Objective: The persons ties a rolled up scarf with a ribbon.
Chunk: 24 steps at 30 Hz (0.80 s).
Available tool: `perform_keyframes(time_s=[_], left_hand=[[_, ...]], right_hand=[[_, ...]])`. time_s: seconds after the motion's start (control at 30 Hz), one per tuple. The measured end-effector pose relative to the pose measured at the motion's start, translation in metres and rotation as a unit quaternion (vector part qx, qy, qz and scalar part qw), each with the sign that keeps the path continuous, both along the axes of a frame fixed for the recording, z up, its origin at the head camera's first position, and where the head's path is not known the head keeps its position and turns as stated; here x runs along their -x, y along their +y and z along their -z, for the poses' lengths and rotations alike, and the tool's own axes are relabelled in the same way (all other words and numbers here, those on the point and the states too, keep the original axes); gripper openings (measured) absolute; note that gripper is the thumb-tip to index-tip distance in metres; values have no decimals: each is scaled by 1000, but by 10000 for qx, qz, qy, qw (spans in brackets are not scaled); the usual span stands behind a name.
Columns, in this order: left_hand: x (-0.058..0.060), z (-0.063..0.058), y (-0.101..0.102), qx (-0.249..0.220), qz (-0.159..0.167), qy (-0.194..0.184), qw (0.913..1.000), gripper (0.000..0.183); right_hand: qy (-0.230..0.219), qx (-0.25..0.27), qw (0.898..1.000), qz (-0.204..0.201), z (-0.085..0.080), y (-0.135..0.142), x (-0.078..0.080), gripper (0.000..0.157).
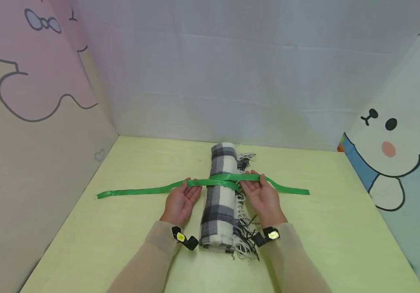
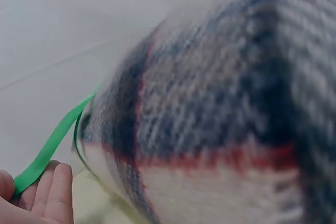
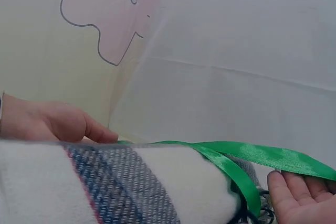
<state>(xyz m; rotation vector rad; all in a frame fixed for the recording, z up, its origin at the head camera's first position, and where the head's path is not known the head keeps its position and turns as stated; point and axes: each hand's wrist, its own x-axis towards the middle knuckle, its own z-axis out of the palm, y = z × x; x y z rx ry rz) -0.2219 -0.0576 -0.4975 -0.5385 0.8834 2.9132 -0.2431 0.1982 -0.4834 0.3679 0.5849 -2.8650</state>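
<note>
A rolled plaid scarf (image 1: 220,203) in white, grey and black lies lengthwise on the table, its fringe (image 1: 244,244) spilling out along the right side. Round its middle goes a green satin ribbon (image 1: 224,177), whose two ends cross on top of the roll. Left of the scarf, my left hand (image 1: 181,203) pinches one ribbon end between thumb and fingers, palm up. My right hand (image 1: 265,201) pinches the other end on the right, thumb above and fingers beneath. The ribbon (image 2: 52,140) slants from the left fingers to the roll in the left wrist view.
Both ribbon tails trail outward over the pale yellow table (image 1: 85,252). A white cloth wall (image 1: 224,81) rises behind it. Cartoon-printed panels stand at the left (image 1: 30,162) and right (image 1: 415,228). Each wrist wears a black strap with a small camera.
</note>
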Motion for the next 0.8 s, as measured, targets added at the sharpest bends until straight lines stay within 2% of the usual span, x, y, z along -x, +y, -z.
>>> perform_keyframes(time_s=[0.13, 0.37, 0.57, 0.8], left_hand=[[2, -4, -1, -104, -39, 94, 9999, 44], [7, -12, -14, -393, -450, 150, 9981, 40], [10, -20, -24, -643, -545, 240, 9962, 30], [13, -17, -34, -817, -777, 136, 9935, 28]], right_hand=[[-33, -217, 9998, -28, -5, -3, -2, 47], [92, 320, 9988, 368, -11, 11, -1, 36], [289, 451, 9977, 419, -14, 19, -1, 32], [425, 173, 9985, 298, -10, 23, -1, 24]])
